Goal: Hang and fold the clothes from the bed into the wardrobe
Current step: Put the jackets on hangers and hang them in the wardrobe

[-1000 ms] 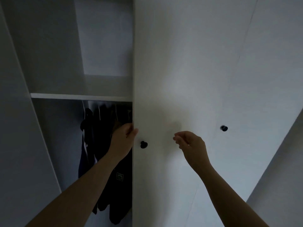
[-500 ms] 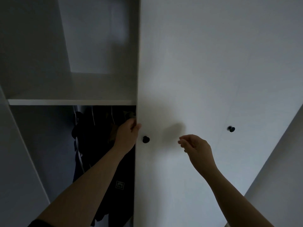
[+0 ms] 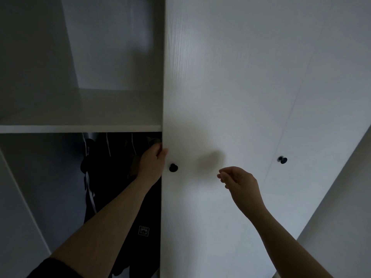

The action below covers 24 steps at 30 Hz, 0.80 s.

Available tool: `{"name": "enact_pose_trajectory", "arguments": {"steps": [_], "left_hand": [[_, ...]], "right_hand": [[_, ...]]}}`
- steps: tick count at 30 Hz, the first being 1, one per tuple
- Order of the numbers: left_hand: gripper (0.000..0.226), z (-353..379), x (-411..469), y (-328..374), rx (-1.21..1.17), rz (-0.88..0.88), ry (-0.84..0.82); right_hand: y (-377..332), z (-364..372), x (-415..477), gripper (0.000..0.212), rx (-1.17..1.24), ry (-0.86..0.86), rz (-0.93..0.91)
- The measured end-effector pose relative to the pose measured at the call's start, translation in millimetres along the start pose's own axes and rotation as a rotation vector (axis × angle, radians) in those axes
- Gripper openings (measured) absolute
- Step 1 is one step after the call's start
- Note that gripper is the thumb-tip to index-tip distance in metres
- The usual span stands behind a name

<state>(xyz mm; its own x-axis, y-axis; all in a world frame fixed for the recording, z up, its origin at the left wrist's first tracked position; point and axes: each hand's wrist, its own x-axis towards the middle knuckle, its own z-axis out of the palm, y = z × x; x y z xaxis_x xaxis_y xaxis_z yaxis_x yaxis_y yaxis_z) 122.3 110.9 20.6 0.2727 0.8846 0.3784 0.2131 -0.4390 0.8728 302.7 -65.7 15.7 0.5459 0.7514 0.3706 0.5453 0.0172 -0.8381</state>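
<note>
While the left hand grips the door: its fingers are curled behind the free edge of the white door and its thumb lies on the front face. It sits just beside the black knob and does not touch it.
Right hand: released, with the fingers loosely curled and holding nothing. It hangs in front of the door face, to the right of the knob and apart from it.
Step in hand: judged to be swinging the door wider to open the hanging bay of the wardrobe.
Method: draw steadily from the edge. Keep the fingertips clear of the garments behind. Move the right hand to the knob if the edge grip slips.
Dark clothes: hung below the shelf, directly behind the left hand. The pale hanger hooks show against the dark. One garment carries a small square patch.
Clothes from the bed: not in view, and neither hand carries any.
Neighbouring door: to the right, with its own knob.
Obstruction: the door covers the right part of the bay. The garments hang close to its edge, so fabric could catch there.
Lighting: the interior is dim and the rail cannot be made out.
</note>
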Motion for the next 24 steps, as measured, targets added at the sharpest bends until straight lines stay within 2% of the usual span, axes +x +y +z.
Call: {"name": "enact_pose_trajectory", "arguments": {"steps": [3,6,12,17,24], "left_hand": [[0.022,1.6,-9.5,2.7,0.028,-0.011,0.146],[0.018,1.6,-28.6,7.3,-0.057,0.012,0.304],[0.012,24.4,-69.3,18.5,-0.057,0.034,0.143],[0.011,61.8,-91.1,32.9,0.004,0.028,0.046],[0.014,147.6,-107.3,64.2,0.1,0.022,0.071]], "right_hand": [[-0.9,-2.4,4.2,0.015,0.006,0.006,-0.009],[-0.9,-7.0,8.9,0.013,0.004,0.0,-0.019],[19.6,-29.6,15.6,0.009,-0.076,0.0,-0.048],[56.0,-80.6,38.1,0.015,-0.221,0.002,-0.051],[113.4,-153.3,89.3,0.029,-0.405,0.008,-0.081]]}}
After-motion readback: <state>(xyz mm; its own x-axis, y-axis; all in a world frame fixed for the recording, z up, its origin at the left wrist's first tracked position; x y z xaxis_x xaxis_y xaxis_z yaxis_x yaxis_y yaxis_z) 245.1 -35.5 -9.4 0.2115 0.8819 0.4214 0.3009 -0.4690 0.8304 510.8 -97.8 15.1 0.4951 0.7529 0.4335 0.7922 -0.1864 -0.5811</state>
